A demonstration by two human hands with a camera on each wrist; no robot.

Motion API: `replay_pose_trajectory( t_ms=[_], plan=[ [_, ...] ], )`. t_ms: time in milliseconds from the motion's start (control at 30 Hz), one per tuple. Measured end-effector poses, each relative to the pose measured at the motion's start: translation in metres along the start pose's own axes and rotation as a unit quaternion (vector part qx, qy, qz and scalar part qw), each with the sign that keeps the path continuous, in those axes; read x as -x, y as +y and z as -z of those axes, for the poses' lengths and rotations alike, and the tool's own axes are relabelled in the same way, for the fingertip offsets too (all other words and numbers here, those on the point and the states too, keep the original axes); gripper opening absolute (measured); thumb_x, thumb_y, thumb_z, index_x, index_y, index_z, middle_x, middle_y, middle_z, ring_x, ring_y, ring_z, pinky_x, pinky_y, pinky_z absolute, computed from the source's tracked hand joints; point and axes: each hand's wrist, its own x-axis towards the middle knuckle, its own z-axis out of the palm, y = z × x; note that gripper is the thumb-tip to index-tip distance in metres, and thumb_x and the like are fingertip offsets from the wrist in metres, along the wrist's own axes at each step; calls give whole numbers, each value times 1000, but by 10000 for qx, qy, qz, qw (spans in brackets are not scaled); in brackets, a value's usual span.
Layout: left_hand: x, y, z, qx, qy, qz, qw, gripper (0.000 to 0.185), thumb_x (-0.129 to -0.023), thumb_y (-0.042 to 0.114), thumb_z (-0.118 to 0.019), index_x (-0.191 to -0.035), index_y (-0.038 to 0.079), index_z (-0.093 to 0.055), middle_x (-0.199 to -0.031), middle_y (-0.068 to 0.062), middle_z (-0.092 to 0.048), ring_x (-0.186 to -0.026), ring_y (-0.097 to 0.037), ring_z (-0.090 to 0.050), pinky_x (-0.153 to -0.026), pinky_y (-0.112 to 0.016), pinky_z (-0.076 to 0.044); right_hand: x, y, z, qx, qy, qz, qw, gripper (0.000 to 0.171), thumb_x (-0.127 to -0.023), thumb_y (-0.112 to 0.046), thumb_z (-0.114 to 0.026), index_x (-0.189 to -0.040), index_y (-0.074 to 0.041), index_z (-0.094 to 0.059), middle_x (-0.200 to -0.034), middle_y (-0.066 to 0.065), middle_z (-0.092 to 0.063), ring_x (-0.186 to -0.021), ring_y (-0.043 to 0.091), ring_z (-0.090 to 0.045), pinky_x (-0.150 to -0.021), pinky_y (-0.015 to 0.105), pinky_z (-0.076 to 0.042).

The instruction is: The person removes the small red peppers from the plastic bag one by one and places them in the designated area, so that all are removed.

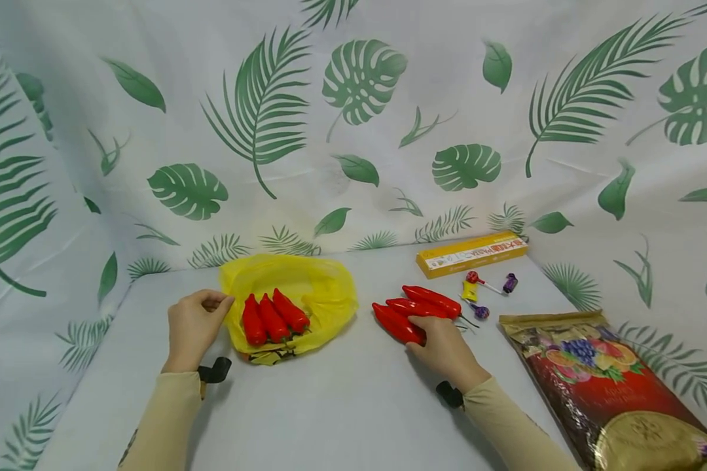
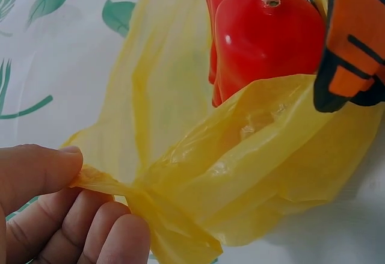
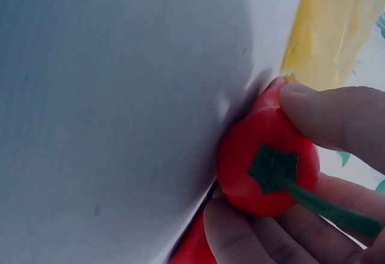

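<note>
Head view: near the tabletop's middle, a thin, limp yellow bag (image 1: 306,294) holding three peppers is pinched at its rim by the left hand (image 1: 193,324), while a smooth, light-looking red pepper (image 1: 397,324), best taken at the stem end, is gripped by the right hand (image 1: 444,347).

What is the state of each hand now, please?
Left hand: pinches the yellow plastic bag.
Right hand: grips a red pepper.

Both sleeved forearms reach forward over the table, the left hand (image 1: 193,325) pinching with curled fingers (image 2: 36,171), the right hand (image 1: 442,343) gripping, fingers curled.
</note>
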Motion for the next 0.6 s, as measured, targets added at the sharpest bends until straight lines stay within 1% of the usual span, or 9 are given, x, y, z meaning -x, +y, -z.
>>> replay_pose_trajectory(
  t_ms=[67, 333, 600],
  plan=[
    [0, 0, 0, -36, -24, 55, 10000, 25, -96, 27, -75, -97, 3, -78, -88, -15, -78, -74, -25, -68, -61, -22, -49, -2, 3, 2, -50, -15, -94, 9999, 63, -82, -21, -89, -138, -3, -66, -132, 15, -72, -118, 33, -67, -99, 52, -58],
    [1, -1, 1, 44, -8, -1, 10000, 24, -95, 25, -77, -96, 1, -79, -87, -16, -77, -73, -25, -69, -59, -22, -48, -10, 9, 9, -249, -198, -293, 9991, 65, -84, -20, -88, -142, -4, -63, -135, 15, -69, -122, 35, -62, -99, 53, -58],
    [0, -5, 0, -13, -45, 6, 10000, 25, -96, 26, -76, -96, 2, -78, -88, -16, -77, -73, -25, -68, -59, -23, -49, -12, 9, 9, -132, -200, -298, 9993, 65, -85, -18, -87, -142, -1, -61, -138, 19, -67, -124, 38, -62, -103, 57, -54]
  ],
)
